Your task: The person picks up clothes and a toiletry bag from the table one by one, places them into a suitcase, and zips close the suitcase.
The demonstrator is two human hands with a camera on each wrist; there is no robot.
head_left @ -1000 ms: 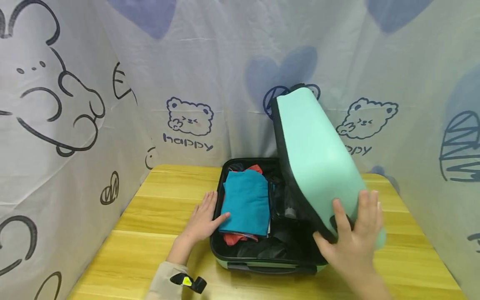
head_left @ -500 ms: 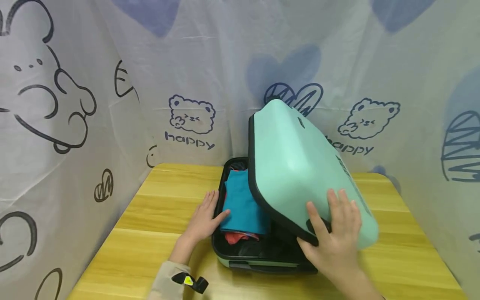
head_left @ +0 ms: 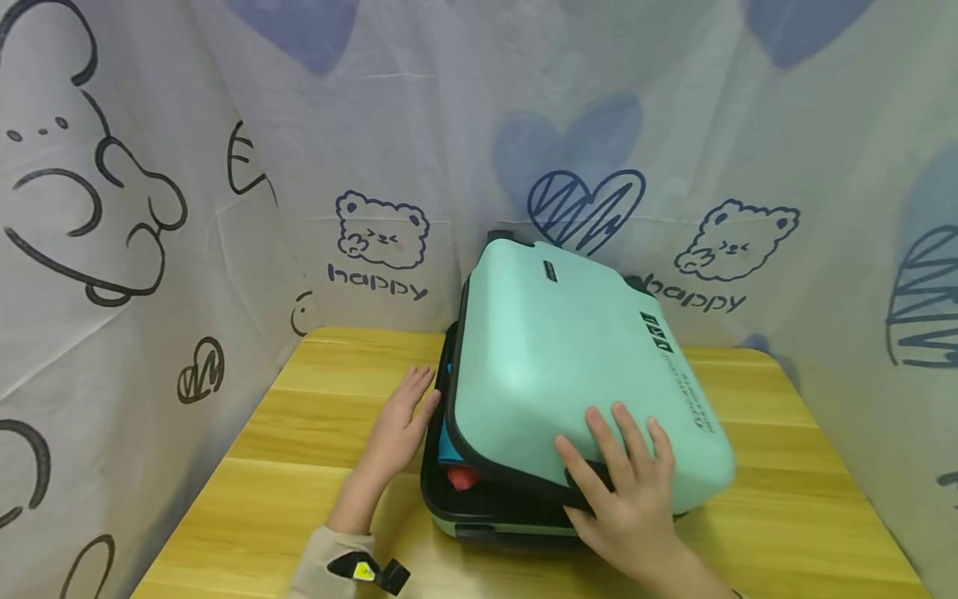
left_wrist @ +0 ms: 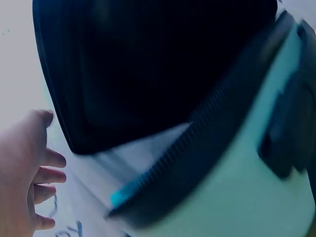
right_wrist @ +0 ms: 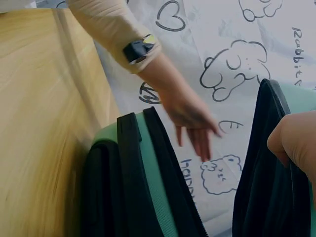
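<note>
A mint-green hard-shell suitcase lies on the table, its lid tilted part way down over the black-edged base. My right hand grips the lid's front edge, fingers spread on the outer shell; the right wrist view shows its thumb at the dark inner rim. Beside the base's left edge is my left hand, fingers extended and holding nothing. Through the left gap show a strip of folded blue cloth and a bit of red cloth. The lid hides the other contents.
The suitcase stands on a yellow wood-grain table. A white curtain printed with hearts and bears hangs behind and at both sides. A black handle runs along the base's front side.
My right hand has swung the lid leftward and down from nearly upright, covering most of the blue cloth. My left hand has drawn its thumb back from the base's rim.
</note>
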